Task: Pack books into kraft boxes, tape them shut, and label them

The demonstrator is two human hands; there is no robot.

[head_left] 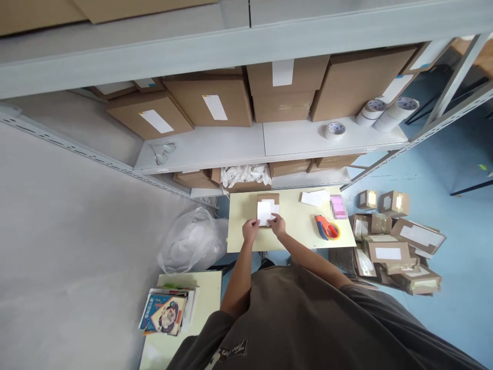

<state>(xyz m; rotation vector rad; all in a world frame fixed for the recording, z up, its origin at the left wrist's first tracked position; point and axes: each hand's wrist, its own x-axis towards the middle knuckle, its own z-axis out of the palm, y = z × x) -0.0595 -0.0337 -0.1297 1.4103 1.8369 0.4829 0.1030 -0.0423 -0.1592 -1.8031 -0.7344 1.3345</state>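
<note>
A small brown cardboard box lies on a pale yellow table in front of me. A white paper label lies over the box's near part. My left hand pinches the label's near left corner. My right hand pinches its near right edge, fingers curled. Both hands rest at the box's near side.
A red and blue tape dispenser, white slips and a pink pad lie on the table's right. Sealed parcels are piled on the blue floor. Shelves hold cartons and tape rolls. A plastic bag and books sit left.
</note>
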